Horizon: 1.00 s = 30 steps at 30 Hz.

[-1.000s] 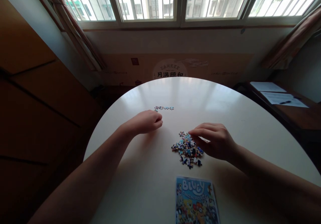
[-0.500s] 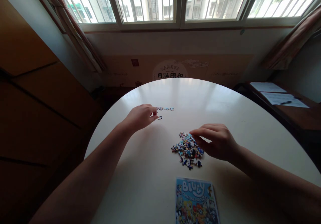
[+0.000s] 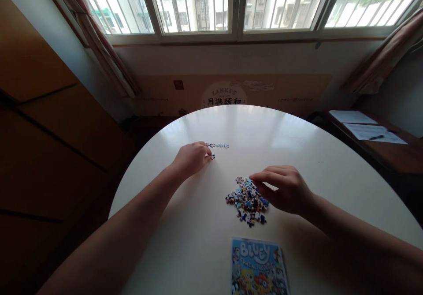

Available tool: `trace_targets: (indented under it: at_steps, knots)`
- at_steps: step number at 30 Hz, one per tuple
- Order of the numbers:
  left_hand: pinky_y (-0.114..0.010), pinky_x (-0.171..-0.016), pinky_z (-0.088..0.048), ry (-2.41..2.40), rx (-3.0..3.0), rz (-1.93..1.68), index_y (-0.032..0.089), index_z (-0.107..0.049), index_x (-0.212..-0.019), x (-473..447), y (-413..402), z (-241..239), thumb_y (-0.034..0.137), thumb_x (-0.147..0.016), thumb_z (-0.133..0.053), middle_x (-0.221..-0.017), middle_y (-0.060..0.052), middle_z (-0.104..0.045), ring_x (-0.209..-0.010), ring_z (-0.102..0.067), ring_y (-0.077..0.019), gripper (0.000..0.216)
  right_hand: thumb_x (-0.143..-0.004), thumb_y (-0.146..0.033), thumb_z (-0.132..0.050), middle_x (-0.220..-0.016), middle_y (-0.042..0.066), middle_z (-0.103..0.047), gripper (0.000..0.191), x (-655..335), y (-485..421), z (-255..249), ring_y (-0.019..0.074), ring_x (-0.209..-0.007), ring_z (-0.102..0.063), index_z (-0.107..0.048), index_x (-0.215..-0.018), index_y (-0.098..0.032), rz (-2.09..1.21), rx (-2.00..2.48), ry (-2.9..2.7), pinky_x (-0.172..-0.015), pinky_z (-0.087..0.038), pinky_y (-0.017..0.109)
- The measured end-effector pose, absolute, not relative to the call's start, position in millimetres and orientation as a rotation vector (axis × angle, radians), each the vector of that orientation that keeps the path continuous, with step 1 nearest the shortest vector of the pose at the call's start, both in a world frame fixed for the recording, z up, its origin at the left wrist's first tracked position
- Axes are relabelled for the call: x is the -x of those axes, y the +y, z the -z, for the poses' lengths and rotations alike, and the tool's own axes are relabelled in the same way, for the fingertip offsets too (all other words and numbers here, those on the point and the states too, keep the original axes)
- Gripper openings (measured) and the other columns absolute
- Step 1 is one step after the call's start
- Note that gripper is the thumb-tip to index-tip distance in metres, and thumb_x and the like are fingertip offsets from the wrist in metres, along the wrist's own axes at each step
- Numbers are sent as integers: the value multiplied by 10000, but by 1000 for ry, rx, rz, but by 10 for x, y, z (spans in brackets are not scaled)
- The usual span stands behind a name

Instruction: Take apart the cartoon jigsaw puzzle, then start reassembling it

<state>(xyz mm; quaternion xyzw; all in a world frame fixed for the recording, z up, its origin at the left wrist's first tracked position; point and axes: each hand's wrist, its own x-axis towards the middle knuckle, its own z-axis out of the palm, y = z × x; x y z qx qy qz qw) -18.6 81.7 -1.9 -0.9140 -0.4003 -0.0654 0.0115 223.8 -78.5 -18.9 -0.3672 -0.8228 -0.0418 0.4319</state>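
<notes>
On a round white table (image 3: 297, 136), my left hand (image 3: 192, 157) lies curled with its fingertips pinching a small dark puzzle piece (image 3: 212, 156). Just beyond it runs a short row of joined puzzle pieces (image 3: 217, 145). My right hand (image 3: 284, 188) hovers at the right side of a heap of loose coloured puzzle pieces (image 3: 247, 200), fingers bent and slightly apart, tips touching the heap. Whether it holds a piece is hidden.
A blue puzzle box picture reading "Bluey" (image 3: 257, 266) lies at the table's near edge. A side desk with papers and a pen (image 3: 366, 129) stands at the right. Windows and curtains are behind, wooden panels at the left.
My left hand moved from a closed rest up toward the joined row, set a small piece on the table and now pinches it. My right hand stayed at the heap.
</notes>
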Motion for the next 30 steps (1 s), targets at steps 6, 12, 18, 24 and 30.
trace_targets:
  at_steps: [6,12,18,24,30]
  knots:
    - [-257,-570,-385,-1219,2807,297,272,-786,-916,149,846,71,248,-892,-592,-961,-15,-700,-734,-640,-167,197,-892,-149,-628,-795,-3,-720,93,-2250,-781,219,85,-645,-660,-661,-966,-194,86,933,-2055,-586,-505,213]
    - [-261,-575,-392,-1254,2750,408,276,-788,-909,134,955,181,246,-910,-589,-897,-12,-690,-683,-619,-158,201,-895,-149,-620,-793,-3,-719,106,-2239,-781,233,84,-650,-660,-667,-979,-193,69,925,-2057,-591,-506,212]
    - [-268,-616,-433,-1337,2725,422,252,-776,-1008,151,932,142,227,-897,-611,-948,-25,-699,-725,-642,-177,200,-899,-163,-609,-787,-4,-716,108,-2241,-777,251,87,-636,-652,-670,-982,-194,43,931,-2094,-583,-497,220]
    - [-267,-634,-454,-1372,2734,401,257,-765,-1068,167,865,98,280,-898,-631,-995,-33,-695,-742,-647,-179,218,-885,-147,-622,-792,3,-717,117,-2286,-757,285,89,-646,-653,-677,-976,-196,30,958,-2056,-602,-510,217]
    - [-263,-648,-456,-1397,2764,382,275,-784,-973,104,884,154,260,-904,-613,-961,-18,-688,-749,-646,-163,185,-876,-149,-631,-800,-3,-719,119,-2303,-746,306,84,-652,-657,-682,-973,-196,21,982,-2036,-611,-514,213]
